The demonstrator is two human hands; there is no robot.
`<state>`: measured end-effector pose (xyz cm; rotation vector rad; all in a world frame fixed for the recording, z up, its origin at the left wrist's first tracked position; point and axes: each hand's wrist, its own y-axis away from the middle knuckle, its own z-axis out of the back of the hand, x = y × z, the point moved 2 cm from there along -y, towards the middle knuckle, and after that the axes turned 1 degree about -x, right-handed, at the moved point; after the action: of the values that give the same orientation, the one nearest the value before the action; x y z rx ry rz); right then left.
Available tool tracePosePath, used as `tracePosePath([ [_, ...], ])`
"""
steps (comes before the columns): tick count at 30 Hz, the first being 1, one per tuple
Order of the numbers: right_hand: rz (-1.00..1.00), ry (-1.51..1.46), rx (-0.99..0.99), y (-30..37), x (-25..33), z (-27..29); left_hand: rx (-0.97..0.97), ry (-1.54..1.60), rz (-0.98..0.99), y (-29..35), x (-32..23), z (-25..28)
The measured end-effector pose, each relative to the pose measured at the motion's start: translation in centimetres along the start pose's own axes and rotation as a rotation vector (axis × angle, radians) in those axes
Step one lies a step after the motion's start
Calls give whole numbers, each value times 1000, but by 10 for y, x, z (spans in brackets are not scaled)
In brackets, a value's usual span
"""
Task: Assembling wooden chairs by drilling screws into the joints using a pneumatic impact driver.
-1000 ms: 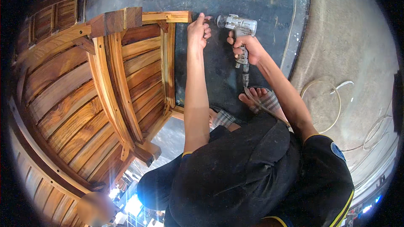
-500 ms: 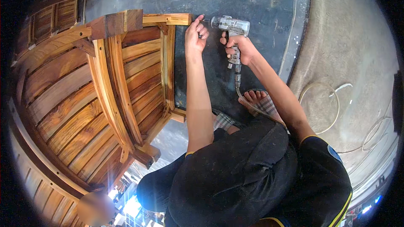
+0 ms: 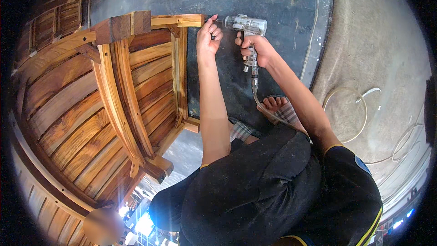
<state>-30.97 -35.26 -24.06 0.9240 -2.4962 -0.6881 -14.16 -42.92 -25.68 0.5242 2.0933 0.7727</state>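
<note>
In my right hand (image 3: pixel 257 49) is a silver air drill (image 3: pixel 246 25), gripped by its handle and pointing left. A clear air hose (image 3: pixel 256 95) runs down from the handle's base. My left hand (image 3: pixel 209 35) has its fingers curled at the end of a wooden leg (image 3: pixel 191 20), in line with the drill's nose. Its fingertips come together around the dark, thin bit or screw between drill and wood; which it is I cannot make out. The leg belongs to a slatted wooden piece of furniture (image 3: pixel 120 91) lying tipped on its side at my left.
Another slatted wooden piece (image 3: pixel 45 32) stands at the far left. Beneath the drill lies a dark mat (image 3: pixel 277 0); grey concrete floor (image 3: pixel 364 32) stretches to the right. Loops of hose (image 3: pixel 365 114) rest on that concrete. My sandalled foot (image 3: pixel 276 105) is close below the drill.
The whole view has shifted slightly, with the furniture, hands and drill all a little further left. The drill still lines up with the leg's end; the left fingers look slightly more curled.
</note>
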Motion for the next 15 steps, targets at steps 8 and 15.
tracePosePath([
  [8, 3, -10, -4, -1, -1, 0, 18, 0, 25, -2, -3, 3],
  [15, -14, -35, -6, -3, 0, 3, -119, -76, 17, 23, 3, 1],
])
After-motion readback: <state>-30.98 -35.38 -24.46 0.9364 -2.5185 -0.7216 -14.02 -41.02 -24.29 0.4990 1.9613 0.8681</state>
